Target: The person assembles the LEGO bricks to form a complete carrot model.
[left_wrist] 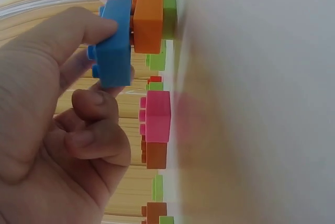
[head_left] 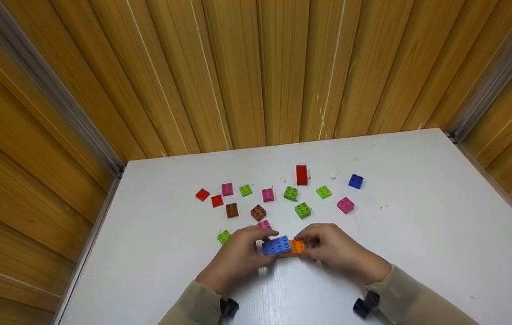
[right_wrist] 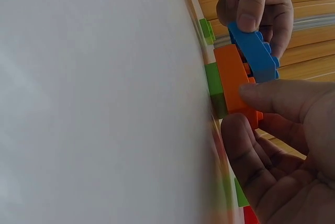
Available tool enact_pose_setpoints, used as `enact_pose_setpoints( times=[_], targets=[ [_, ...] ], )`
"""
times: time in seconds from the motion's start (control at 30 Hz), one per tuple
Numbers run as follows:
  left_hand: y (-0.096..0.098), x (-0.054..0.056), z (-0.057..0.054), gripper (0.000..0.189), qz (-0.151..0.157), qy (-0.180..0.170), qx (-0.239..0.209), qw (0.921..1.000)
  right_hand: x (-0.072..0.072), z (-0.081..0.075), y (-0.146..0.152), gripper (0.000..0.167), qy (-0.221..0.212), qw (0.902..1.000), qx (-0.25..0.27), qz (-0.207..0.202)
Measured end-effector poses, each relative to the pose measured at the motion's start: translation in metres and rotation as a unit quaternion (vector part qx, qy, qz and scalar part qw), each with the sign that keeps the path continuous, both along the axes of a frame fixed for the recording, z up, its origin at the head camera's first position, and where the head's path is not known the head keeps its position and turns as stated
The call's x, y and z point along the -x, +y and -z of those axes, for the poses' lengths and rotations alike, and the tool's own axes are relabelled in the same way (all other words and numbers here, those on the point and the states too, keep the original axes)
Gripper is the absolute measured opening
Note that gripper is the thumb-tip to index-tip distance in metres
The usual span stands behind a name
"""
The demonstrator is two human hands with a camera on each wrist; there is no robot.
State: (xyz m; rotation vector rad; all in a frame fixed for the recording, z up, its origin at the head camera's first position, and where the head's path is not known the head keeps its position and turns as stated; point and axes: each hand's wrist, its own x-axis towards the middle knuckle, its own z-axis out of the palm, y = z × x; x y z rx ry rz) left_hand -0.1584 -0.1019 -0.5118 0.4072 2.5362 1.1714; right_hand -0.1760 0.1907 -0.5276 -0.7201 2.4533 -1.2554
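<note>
Between thumb and fingers my left hand [head_left: 243, 248] pinches a blue toy brick [left_wrist: 116, 46], long with two rows of studs. The blue brick lies over part of an orange brick [right_wrist: 230, 80] and overhangs it to the left, slightly tilted, with a thin gap showing between them in the right wrist view. My right hand [head_left: 335, 247] pinches the orange brick at its right end. Under the orange brick sits a green brick [right_wrist: 214, 89], close over the white table. A pink brick [head_left: 263, 225] stands just behind the left hand, and a lime brick [head_left: 224, 236] lies to its left.
Loose bricks are spread behind the hands on the white table [head_left: 156, 271]: brown [head_left: 258, 212], lime [head_left: 302, 210], pink [head_left: 345, 205] and small red ones [head_left: 202, 194]. A long red brick [head_left: 301, 175] and a dark blue brick [head_left: 356, 181] lie farther back. Wood-patterned panels [head_left: 238, 76] enclose the table.
</note>
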Motion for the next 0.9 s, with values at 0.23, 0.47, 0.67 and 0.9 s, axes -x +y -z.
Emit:
enact_pose_setpoints(
  times=[0.23, 0.47, 0.67, 0.9],
  targets=[
    [0.001, 0.0, 0.003, 0.044, 0.018, 0.039, 0.018, 0.9989, -0.002, -0.002, -0.003, 0.034, -0.001, 0.9999, -0.008, 0.008],
    [0.005, 0.003, 0.0, 0.047, 0.009, 0.005, 0.014, 0.9999, 0.0, -0.001, -0.002, 0.035, -0.006, 0.9998, -0.017, 0.006],
    [0.009, 0.004, -0.004, 0.047, 0.003, -0.022, 0.027, 0.9994, 0.0, -0.001, -0.002, 0.034, -0.012, 0.9998, -0.017, 0.006],
    [0.013, 0.004, -0.007, 0.049, -0.011, -0.032, 0.052, 0.9981, 0.0, -0.001, -0.002, 0.034, -0.017, 0.9995, -0.024, 0.008]
  ],
)
